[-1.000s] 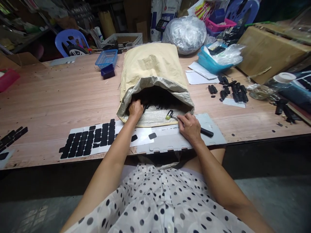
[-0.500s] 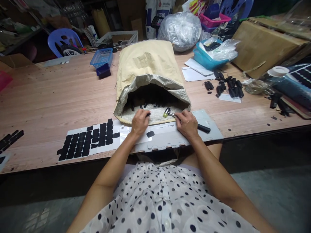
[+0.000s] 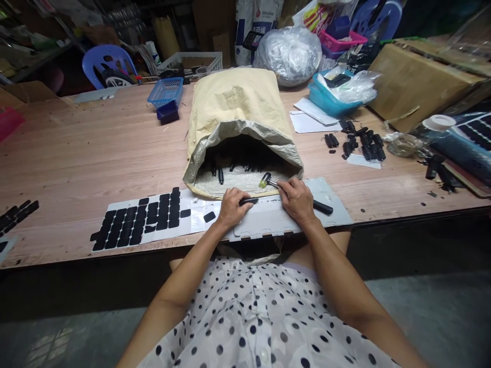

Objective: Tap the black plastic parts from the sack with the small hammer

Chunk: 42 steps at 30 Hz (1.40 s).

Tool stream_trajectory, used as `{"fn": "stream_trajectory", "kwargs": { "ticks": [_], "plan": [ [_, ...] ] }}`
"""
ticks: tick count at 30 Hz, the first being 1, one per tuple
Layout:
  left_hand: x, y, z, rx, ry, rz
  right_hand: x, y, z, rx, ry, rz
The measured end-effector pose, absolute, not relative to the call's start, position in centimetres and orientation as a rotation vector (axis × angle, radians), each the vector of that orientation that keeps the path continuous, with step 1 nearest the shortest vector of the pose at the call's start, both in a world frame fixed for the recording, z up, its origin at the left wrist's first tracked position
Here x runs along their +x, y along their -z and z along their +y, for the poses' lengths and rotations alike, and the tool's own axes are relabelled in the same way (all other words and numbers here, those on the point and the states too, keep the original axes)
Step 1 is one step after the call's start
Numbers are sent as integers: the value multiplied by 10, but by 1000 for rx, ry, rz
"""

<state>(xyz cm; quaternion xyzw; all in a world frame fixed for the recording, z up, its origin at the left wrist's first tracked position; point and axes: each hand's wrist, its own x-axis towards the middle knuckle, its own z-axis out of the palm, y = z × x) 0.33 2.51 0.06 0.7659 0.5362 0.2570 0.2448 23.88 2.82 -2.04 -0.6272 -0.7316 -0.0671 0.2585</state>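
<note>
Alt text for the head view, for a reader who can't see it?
A person's left hand holds a small black part on a grey panel, while the right hand grips a hammer beside it. Behind them an open sack lies on a wooden table, with a sheet of black pads to the left.

Overhead light fell evenly on the wooden table, bright enough at the centre, while the shelves behind and the floor beneath sat in gloom. The mouth of the sack was deep shadow, and the clear plastic bag caught white glare. The wide lens bowed the table's edge and softened the corners.
</note>
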Motion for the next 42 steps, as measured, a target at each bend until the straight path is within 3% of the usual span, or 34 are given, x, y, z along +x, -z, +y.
{"fn": "stream_trajectory", "kwargs": {
  "ticks": [14, 42],
  "plan": [
    [10, -6, 25, 1992, -636, 1488, 222, -12, -25, -1380, -236, -1817],
    [11, -9, 24, 1967, -608, 1492, 223, -11, -6, -1487, 0, -1916]
  ]
}}
